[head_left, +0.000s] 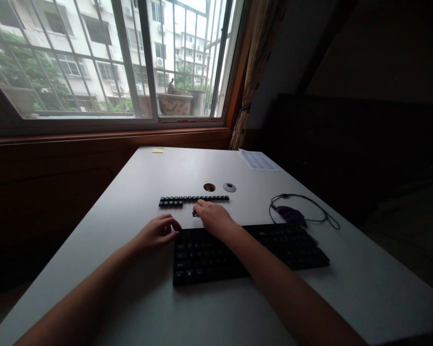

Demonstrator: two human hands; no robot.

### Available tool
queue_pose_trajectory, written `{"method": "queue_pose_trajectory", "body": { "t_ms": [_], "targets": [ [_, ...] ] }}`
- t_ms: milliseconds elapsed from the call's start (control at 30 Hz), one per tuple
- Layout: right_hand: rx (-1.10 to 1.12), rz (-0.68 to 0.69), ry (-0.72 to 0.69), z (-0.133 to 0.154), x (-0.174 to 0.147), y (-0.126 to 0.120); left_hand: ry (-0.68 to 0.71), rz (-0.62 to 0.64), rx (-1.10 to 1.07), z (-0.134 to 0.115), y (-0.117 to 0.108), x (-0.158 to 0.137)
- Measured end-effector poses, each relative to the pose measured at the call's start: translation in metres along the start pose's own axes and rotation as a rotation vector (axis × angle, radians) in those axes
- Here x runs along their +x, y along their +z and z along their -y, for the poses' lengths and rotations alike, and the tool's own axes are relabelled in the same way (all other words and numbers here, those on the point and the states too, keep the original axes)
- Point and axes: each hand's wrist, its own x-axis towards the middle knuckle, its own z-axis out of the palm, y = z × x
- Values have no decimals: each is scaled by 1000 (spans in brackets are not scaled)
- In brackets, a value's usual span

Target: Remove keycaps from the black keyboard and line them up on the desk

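A black keyboard (216, 259) lies on the white table in front of me. My left hand (159, 233) rests at its upper left corner, fingers curved and apart, with fingertips at or touching the edge; nothing shows in it. Reaching across the keyboard, my right hand (212, 216) pinches a small dark keycap (195, 214) just above or on the tabletop. Beyond it, a long row of black keycaps (202, 198) is lined up, with a shorter second row (171, 204) in front of its left end. My right forearm hides part of the keyboard.
A round hole (209, 187) is cut in the table (130, 192), with a grey ring-shaped cover (229, 187) beside it. A coiled black cable (324, 216) and a dark purple thing (290, 215) lie right. Printed paper (260, 161) and yellow notes (158, 150) sit at the far edge.
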Motion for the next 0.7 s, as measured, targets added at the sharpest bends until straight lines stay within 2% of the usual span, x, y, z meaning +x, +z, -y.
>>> {"method": "queue_pose_trajectory", "body": {
  "t_ms": [100, 233, 467, 700],
  "targets": [
    [-26, 54, -12, 2, 14, 2, 2, 2, 13, 2, 1, 0],
    [-22, 54, -13, 3, 20, 6, 3, -5, 22, 2, 1, 1],
    [25, 47, 4, 1, 16, 11, 6, 8, 42, 1, 0, 1],
    [120, -19, 68, -3, 7, 8, 8, 12, 36, 1, -1, 0]
  ]
}}
